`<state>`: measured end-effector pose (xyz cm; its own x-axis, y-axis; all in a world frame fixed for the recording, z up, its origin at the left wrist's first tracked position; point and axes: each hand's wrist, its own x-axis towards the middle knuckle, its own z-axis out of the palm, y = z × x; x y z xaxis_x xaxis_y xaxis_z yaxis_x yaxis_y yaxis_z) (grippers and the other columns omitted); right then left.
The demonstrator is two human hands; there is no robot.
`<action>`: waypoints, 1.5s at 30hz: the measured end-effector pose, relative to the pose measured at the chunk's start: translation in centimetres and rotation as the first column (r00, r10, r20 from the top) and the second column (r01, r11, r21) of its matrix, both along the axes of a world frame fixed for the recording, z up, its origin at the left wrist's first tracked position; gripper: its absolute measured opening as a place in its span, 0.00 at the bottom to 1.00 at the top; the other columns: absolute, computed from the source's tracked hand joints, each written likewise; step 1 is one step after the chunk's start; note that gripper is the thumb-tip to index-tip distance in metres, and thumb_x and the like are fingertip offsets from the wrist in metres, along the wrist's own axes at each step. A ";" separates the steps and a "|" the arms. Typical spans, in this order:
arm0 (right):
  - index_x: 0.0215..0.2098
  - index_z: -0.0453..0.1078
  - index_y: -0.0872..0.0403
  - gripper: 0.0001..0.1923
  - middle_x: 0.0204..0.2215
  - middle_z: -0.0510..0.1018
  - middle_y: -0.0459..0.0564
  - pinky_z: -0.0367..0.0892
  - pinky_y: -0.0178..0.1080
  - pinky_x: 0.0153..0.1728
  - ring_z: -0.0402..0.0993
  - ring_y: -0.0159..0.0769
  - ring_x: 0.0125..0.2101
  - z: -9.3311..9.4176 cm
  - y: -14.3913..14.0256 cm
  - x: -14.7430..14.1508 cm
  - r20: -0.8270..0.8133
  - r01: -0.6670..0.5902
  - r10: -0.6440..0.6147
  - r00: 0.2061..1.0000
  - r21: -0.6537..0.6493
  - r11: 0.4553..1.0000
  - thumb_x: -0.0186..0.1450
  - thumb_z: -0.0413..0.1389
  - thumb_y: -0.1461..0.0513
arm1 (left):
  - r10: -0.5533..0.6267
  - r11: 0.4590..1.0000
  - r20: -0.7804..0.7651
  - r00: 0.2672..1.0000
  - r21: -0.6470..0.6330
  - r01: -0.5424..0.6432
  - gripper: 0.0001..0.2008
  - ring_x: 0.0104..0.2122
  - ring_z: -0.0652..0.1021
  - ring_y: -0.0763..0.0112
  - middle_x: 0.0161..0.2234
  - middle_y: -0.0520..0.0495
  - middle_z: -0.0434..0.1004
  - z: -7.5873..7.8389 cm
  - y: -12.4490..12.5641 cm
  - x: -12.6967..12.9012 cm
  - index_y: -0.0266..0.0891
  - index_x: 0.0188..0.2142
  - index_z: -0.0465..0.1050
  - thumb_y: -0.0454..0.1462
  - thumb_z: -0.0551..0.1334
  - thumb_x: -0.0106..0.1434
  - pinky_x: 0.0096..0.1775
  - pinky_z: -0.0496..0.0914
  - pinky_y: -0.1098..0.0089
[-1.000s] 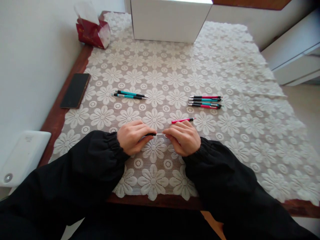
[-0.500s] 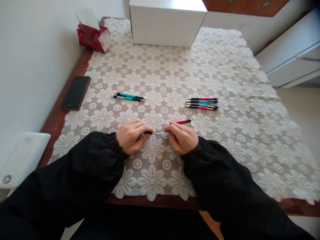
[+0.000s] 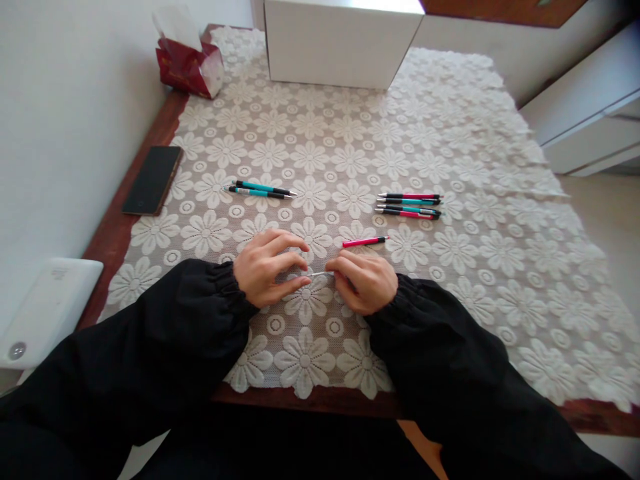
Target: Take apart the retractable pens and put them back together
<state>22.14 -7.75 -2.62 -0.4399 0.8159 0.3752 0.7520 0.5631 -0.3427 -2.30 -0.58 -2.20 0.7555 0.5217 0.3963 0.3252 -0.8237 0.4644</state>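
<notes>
At lower centre of the frame, left hand (image 3: 267,267) and right hand (image 3: 364,281) each pinch one end of a thin pen refill (image 3: 319,273) above the counter (image 3: 125,230), the pink pen barrel (image 3: 365,241) just beyond; judged mid-assembly, requiring fine alignment.

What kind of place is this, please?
Probably a room in a home: a wooden table under a lace tablecloth, with a tissue box, a phone and pens.
</notes>
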 end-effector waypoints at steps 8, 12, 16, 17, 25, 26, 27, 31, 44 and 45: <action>0.36 0.72 0.52 0.07 0.33 0.80 0.50 0.64 0.42 0.37 0.73 0.40 0.34 0.4 0.3 0.6 0.085 0.112 -0.121 0.989 0.104 0.988 0.64 0.52 0.65 | 0.029 1.000 -0.069 0.997 -0.001 -0.029 0.06 0.53 0.76 0.57 0.49 0.45 0.81 0.3 -0.1 -0.1 0.42 0.32 0.80 0.40 0.67 0.65 0.56 0.72 0.53; 0.39 0.74 0.52 0.07 0.36 0.80 0.51 0.62 0.44 0.39 0.72 0.42 0.37 0.4 0.6 0.9 0.131 0.072 -0.081 0.988 0.073 0.995 0.67 0.54 0.62 | 0.028 1.000 -0.077 0.997 0.000 -0.028 0.04 0.55 0.75 0.55 0.51 0.46 0.81 0.2 -0.2 0.0 0.43 0.32 0.79 0.39 0.67 0.63 0.57 0.70 0.52; 0.35 0.74 0.51 0.09 0.33 0.78 0.51 0.62 0.43 0.38 0.70 0.40 0.36 0.0 0.6 0.8 0.103 -0.005 0.003 0.995 0.021 1.000 0.70 0.52 0.62 | 0.016 1.000 -0.057 0.998 -0.024 -0.018 0.05 0.55 0.75 0.57 0.51 0.47 0.81 0.1 -0.2 0.0 0.43 0.30 0.78 0.38 0.66 0.63 0.57 0.70 0.54; 0.35 0.74 0.51 0.10 0.32 0.77 0.50 0.63 0.43 0.38 0.70 0.40 0.35 0.0 0.6 0.8 0.093 -0.023 0.022 0.995 0.010 1.000 0.70 0.51 0.62 | 0.013 1.000 -0.048 0.999 -0.028 -0.014 0.05 0.55 0.75 0.57 0.51 0.47 0.81 0.1 -0.2 0.1 0.43 0.30 0.78 0.38 0.66 0.64 0.57 0.69 0.54; 0.41 0.76 0.51 0.07 0.33 0.79 0.50 0.66 0.46 0.40 0.71 0.42 0.36 1.0 1.3 3.6 -0.020 0.185 -0.184 0.983 0.085 0.979 0.68 0.55 0.63 | 0.084 0.995 0.017 0.996 -0.052 -0.083 0.07 0.44 0.76 0.59 0.41 0.44 0.80 0.3 0.1 -0.3 0.40 0.37 0.74 0.32 0.62 0.57 0.49 0.72 0.58; 0.43 0.76 0.52 0.08 0.36 0.79 0.51 0.66 0.47 0.42 0.71 0.44 0.39 1.0 1.5 4.2 -0.003 0.217 -0.218 0.976 0.091 0.972 0.68 0.57 0.62 | 0.109 0.993 -0.009 0.994 -0.053 -0.110 0.09 0.43 0.76 0.59 0.39 0.44 0.80 0.3 0.2 -0.4 0.39 0.38 0.73 0.31 0.61 0.55 0.48 0.72 0.58; 0.45 0.76 0.52 0.09 0.39 0.80 0.52 0.66 0.48 0.43 0.71 0.46 0.42 0.8 1.7 4.7 0.033 0.212 -0.216 0.976 0.092 0.973 0.68 0.57 0.61 | 0.128 0.990 -0.035 0.991 -0.055 -0.129 0.11 0.43 0.75 0.59 0.39 0.44 0.79 0.2 0.3 -0.4 0.39 0.38 0.73 0.31 0.61 0.54 0.47 0.72 0.58; 0.41 0.77 0.52 0.08 0.36 0.79 0.51 0.64 0.47 0.42 0.71 0.44 0.40 0.0 2.1 5.5 0.132 0.130 -0.138 0.982 0.067 0.989 0.71 0.56 0.59 | 0.151 0.983 -0.067 0.986 -0.092 -0.156 0.11 0.40 0.76 0.61 0.36 0.46 0.79 -0.3 0.4 -0.4 0.39 0.40 0.72 0.31 0.60 0.57 0.45 0.70 0.60; 0.44 0.76 0.52 0.09 0.37 0.80 0.51 0.66 0.44 0.39 0.72 0.41 0.37 0.5 1.7 4.3 0.042 -0.028 0.027 0.999 0.010 1.000 0.72 0.54 0.61 | 0.103 0.995 -0.025 0.994 -0.012 -0.103 0.04 0.47 0.75 0.58 0.45 0.44 0.79 0.2 -0.2 -0.1 0.41 0.35 0.76 0.38 0.65 0.63 0.50 0.69 0.56; 0.43 0.76 0.52 0.09 0.36 0.80 0.51 0.66 0.44 0.39 0.72 0.41 0.37 0.7 1.7 4.7 0.017 -0.008 0.008 1.000 0.022 1.000 0.71 0.53 0.63 | 0.088 0.996 -0.045 0.995 0.007 -0.088 0.04 0.47 0.75 0.57 0.46 0.45 0.79 0.3 -0.3 -0.1 0.41 0.35 0.77 0.39 0.66 0.61 0.50 0.69 0.55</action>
<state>26.81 -6.03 -1.92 -0.4528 0.8040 0.3855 0.7532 0.5763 -0.3172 -2.39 -0.88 -1.93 0.7237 0.5852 0.3657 0.4172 -0.7932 0.4436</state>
